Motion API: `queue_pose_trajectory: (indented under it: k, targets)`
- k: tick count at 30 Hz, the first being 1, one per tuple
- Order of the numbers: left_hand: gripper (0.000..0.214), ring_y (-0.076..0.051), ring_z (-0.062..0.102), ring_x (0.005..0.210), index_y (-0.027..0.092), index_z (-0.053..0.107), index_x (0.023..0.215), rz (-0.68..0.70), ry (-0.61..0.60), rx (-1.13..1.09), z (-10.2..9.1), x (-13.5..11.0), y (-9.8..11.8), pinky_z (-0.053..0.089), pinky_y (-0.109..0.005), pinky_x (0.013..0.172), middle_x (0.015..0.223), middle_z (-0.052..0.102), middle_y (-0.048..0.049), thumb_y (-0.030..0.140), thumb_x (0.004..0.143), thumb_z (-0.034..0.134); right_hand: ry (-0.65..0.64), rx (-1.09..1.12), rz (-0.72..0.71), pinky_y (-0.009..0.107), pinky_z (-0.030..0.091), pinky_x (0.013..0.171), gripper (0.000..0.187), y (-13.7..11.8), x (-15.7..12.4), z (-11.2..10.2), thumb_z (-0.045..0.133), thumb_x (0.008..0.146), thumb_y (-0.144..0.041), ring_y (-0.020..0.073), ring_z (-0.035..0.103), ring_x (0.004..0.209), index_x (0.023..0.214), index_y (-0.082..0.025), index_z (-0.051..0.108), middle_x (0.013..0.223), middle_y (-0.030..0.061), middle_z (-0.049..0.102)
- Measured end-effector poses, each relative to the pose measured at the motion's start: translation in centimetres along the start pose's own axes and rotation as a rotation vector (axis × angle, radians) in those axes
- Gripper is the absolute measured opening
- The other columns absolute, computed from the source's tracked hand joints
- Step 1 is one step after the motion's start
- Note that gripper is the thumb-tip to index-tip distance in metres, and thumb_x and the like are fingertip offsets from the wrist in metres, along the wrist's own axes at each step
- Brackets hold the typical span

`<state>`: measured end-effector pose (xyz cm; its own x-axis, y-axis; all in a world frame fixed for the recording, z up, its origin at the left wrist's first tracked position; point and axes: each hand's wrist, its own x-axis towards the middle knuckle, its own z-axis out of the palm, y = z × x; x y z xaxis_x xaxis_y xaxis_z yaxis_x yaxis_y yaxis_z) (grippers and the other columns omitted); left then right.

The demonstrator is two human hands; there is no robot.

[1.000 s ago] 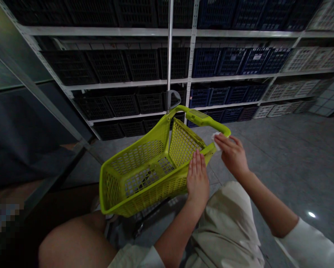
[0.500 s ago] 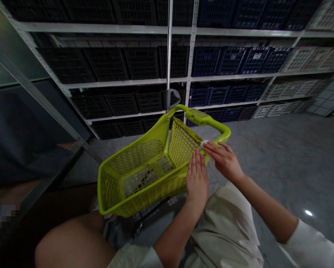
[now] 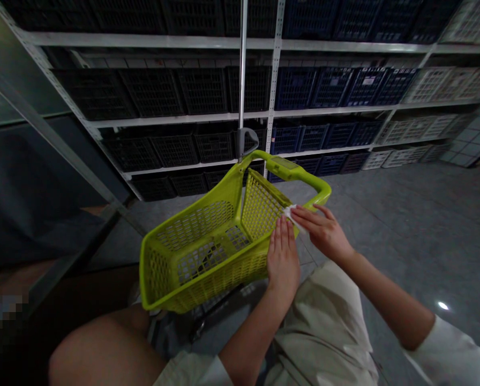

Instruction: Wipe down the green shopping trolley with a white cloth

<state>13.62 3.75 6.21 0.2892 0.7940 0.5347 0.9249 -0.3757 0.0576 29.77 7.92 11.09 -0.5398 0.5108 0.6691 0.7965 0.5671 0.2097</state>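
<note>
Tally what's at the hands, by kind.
Green basket: 1
White cloth: 1
Hands: 2 (left hand flat on the basket wall, right hand holding the cloth at the rim)
Total: 4

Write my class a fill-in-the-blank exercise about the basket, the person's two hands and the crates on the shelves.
1. The plastic basket is ____ in colour.
2. The right hand presses a small ____ cloth to the basket's rim.
3. The left hand lies flat on the basket's wall and holds ____.
4. The crates on the shelves are black, ____ and white.
Missing words: green; white; nothing; blue.
</note>
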Motion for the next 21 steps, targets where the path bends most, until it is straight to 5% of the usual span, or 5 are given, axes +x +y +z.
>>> queue_pose_trajectory:
  k: [5, 11, 17, 21]
  targets:
    - [0.066, -0.027, 0.026, 0.152, 0.001, 0.030, 0.154, 0.003, 0.004, -0.012, -0.1, 0.0, 0.0, 0.035, -0.039, 0.121, 0.164, 0.024, -0.0182, 0.016, 0.092, 0.048, 0.174, -0.152, 0.247, 0.047, 0.037, 0.111, 0.055, 4.2, 0.0, -0.5, 0.042, 0.083, 0.003, 0.0234, 0.066, 0.121, 0.127, -0.021, 0.065, 0.128, 0.0089, 0.071]
    - [0.066, -0.026, 0.027, 0.151, 0.000, 0.031, 0.153, 0.005, 0.000, -0.006, -0.1, 0.1, 0.0, 0.035, -0.039, 0.121, 0.163, 0.026, -0.0186, 0.016, 0.092, 0.048, 0.005, 0.014, -0.029, 0.037, 0.039, 0.112, 0.052, -0.1, 0.2, 0.2, 0.041, 0.086, 0.002, 0.0175, 0.059, 0.129, 0.129, -0.018, 0.063, 0.134, 0.0072, 0.067]
    - [0.065, -0.026, 0.026, 0.152, 0.003, 0.032, 0.153, -0.002, 0.014, -0.012, 0.1, 0.0, 0.0, 0.035, -0.040, 0.121, 0.163, 0.027, -0.0177, 0.015, 0.091, 0.047, 0.157, -0.120, 0.301, 0.048, 0.035, 0.113, 0.056, 3.8, 0.3, 0.1, 0.042, 0.081, 0.004, 0.0225, 0.065, 0.121, 0.122, -0.024, 0.067, 0.127, 0.0058, 0.071]
    - [0.067, -0.025, 0.025, 0.152, 0.002, 0.031, 0.153, -0.018, 0.024, -0.016, 0.2, -0.1, 0.2, 0.034, -0.040, 0.122, 0.164, 0.027, -0.0175, 0.014, 0.090, 0.048, 0.078, -0.050, 0.158, 0.043, 0.037, 0.113, 0.057, 0.0, 0.2, 0.6, 0.041, 0.082, 0.004, 0.0201, 0.061, 0.127, 0.127, -0.021, 0.064, 0.131, 0.0066, 0.069]
